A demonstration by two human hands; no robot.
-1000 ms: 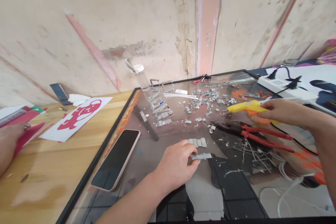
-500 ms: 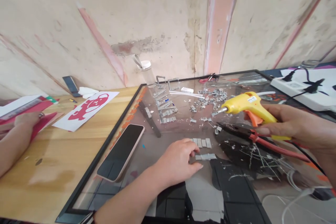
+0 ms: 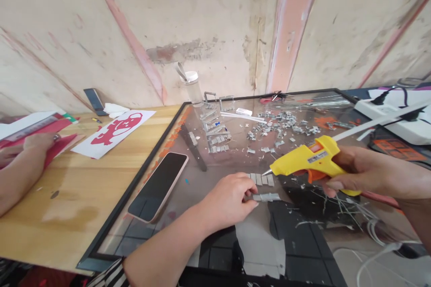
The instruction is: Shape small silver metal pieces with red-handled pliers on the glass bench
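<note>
Head-worn camera: faces forward and down, close above the black-framed glass tabletop (image 3: 229, 161), toward the far stained cream wall (image 3: 208, 13).

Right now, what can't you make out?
Head view:
Label on the yellow glue gun: print too small.
Red-handled pliers: mostly behind the glue gun and right hand.
Metal strip: whether the left hand touches it, too small to tell.
Co-worker's forearm: cut off by the left edge.

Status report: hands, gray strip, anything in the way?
Right hand holds glue gun, nozzle by tiles. Left hand at gray strip, left end. Tiles beside strip. Flat phone clear of hands.
</note>
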